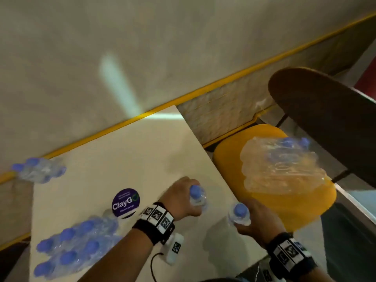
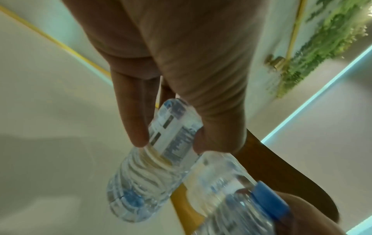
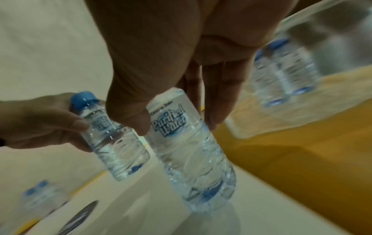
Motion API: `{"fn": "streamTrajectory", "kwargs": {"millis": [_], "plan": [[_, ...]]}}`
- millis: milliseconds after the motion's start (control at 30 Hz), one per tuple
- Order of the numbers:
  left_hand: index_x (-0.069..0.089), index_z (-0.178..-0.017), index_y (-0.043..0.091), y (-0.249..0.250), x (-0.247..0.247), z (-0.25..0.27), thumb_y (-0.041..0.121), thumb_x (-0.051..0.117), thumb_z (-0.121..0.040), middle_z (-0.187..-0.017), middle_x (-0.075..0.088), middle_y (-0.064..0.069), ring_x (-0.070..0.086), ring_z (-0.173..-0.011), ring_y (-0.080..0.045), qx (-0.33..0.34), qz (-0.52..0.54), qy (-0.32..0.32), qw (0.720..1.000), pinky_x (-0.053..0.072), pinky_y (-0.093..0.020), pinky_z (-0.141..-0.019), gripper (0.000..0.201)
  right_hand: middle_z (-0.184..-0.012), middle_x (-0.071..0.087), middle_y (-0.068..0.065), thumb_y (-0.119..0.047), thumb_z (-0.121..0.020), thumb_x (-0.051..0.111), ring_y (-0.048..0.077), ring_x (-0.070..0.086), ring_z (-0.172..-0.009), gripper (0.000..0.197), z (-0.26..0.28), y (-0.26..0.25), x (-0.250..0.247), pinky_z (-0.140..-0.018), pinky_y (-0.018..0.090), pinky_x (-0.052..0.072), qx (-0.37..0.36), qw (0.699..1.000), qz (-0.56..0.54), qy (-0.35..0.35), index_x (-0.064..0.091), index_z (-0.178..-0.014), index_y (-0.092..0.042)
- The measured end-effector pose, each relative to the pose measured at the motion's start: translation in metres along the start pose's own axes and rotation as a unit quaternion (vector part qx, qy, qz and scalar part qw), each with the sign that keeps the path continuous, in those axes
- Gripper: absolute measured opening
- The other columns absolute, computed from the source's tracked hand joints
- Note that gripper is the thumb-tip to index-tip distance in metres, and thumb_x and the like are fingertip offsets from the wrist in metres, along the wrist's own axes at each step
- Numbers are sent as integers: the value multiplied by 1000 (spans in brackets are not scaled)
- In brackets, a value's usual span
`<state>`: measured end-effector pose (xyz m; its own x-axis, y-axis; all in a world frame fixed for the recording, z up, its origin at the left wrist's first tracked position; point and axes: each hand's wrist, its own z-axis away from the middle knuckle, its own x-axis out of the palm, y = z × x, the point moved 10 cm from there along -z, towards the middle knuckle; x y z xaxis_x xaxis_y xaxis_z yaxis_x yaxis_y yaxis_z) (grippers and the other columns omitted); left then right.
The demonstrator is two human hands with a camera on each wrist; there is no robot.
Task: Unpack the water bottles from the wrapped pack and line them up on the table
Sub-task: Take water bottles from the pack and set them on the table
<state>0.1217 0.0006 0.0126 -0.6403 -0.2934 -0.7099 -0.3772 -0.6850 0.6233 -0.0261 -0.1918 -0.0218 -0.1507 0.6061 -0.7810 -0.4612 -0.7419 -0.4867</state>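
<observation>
Each hand grips one small clear water bottle with a blue cap, both above the near right part of the cream table (image 1: pixel 126 155). My left hand (image 1: pixel 189 200) (image 2: pixel 170 141) holds its bottle (image 1: pixel 197 197) (image 2: pixel 145 178) round the upper body. My right hand (image 1: pixel 250 216) (image 3: pixel 177 125) holds a bottle (image 1: pixel 240 215) (image 3: pixel 191 159) labelled "Purified Water", base close to the tabletop. The wrapped pack (image 1: pixel 282 165) (image 3: pixel 286 74), torn plastic with several bottles inside, lies on the yellow chair seat (image 1: pixel 284 206) to the right. Several unpacked bottles (image 1: pixel 75 247) stand at the table's near left.
Another cluster of bottles (image 1: pixel 38 171) stands at the table's far left edge. A round purple sticker (image 1: pixel 125 202) is on the tabletop. A dark wooden chair back (image 1: pixel 325 119) rises behind the yellow seat. The wall with its yellow strip (image 1: pixel 203 88) runs along the far side.
</observation>
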Motion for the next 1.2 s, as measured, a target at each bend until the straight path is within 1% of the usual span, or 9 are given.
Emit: {"fn": "streamTrajectory", "kwargs": {"millis": [200,367,467,533,633,800,933,1100,1200], "plan": [[64,-113,37,-130,-89,102,67,69,-55,-107,63,13,65,-94,-16,-138,-85,66,985,53,-34,-84,65,-105,59,-15,-69,-60,61,14,62,-90,58,4,-163,79,-80,35,53,-150,980,21,-125,53,-107,-36],[65,-113,34,-195,-124,154,51,81,-66,-108,65,8,66,-96,-21,-181,-110,86,974,49,-31,-80,53,-104,59,-9,-55,-60,70,19,60,-89,50,6,-272,147,-80,38,52,-212,958,31,-189,53,-102,-33],[62,-116,35,-229,-124,170,52,80,-68,-110,64,10,64,-97,-20,-203,-88,88,971,48,-32,-82,55,-105,60,-5,-44,-64,74,20,61,-91,44,9,-318,175,-80,37,51,-227,953,37,-196,55,-101,-30],[59,-108,39,-244,-117,174,55,77,-66,-102,62,14,63,-90,-19,-208,-67,80,973,45,-31,-76,48,-104,63,-3,-33,-69,74,22,63,-90,37,11,-341,193,-79,37,53,-229,950,50,-207,60,-101,-24],[58,-103,38,-254,-110,169,49,75,-66,-101,60,13,64,-90,-22,-200,-59,65,976,44,-31,-75,42,-93,67,-1,-26,-69,71,23,66,-81,26,10,-358,213,-68,32,53,-222,951,77,-201,62,-92,-21],[59,-116,33,-261,-105,160,48,79,-70,-116,62,6,65,-98,-25,-174,-73,54,981,54,-41,-87,53,-101,58,-13,-44,-58,66,11,61,-88,47,-3,-336,241,-74,27,50,-190,963,69,-180,53,-103,-37],[57,-109,35,-266,-101,157,46,79,-70,-109,61,7,65,-92,-26,-161,-80,37,983,56,-43,-87,47,-83,60,-14,-33,-64,68,7,59,-71,22,-3,-345,243,-65,27,53,-190,963,73,-174,54,-82,-32],[54,-100,38,-264,-100,155,44,77,-68,-101,58,10,64,-85,-23,-152,-98,10,983,56,-38,-79,40,-109,59,-8,-35,-70,74,11,59,-92,45,3,-343,237,-81,27,50,-197,968,28,-151,56,-111,-29],[53,-101,39,-261,-99,154,42,78,-64,-100,58,11,64,-84,-21,-158,-109,-5,981,58,-39,-78,44,-115,58,-4,-31,-75,76,15,60,-97,47,7,-346,231,-85,28,50,-206,966,21,-158,55,-117,-24]]}}
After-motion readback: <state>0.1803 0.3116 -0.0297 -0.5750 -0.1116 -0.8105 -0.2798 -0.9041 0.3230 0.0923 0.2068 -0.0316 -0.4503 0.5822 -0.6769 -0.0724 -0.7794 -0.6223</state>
